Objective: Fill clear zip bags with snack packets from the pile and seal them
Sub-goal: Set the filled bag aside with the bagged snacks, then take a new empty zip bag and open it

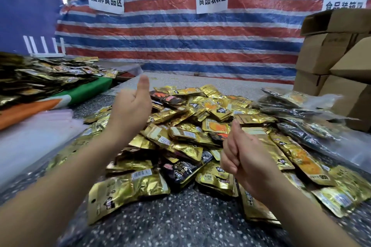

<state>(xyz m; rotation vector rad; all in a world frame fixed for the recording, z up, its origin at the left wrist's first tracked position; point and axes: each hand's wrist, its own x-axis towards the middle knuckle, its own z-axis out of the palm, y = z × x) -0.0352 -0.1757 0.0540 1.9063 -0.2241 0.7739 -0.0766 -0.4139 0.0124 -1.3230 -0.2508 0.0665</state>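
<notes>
A large pile of gold and black snack packets (188, 126) covers the speckled table (180, 220). My left hand (130, 106) is raised above the pile's left side, fingers curled into the palm and thumb pointing up. My right hand (243, 156) hovers over the pile's right front, closed in a fist with the thumb on top. I see nothing held in either hand. Several filled clear zip bags (297, 110) lie to the right of the pile. A stack of empty clear bags (40, 138) lies flat at the left.
Stacked cardboard boxes (337, 62) stand at the back right. Another heap of packets (40, 78) sits on green and orange boards (84, 94) at the left. A striped tarp (180, 36) with paper signs closes the back.
</notes>
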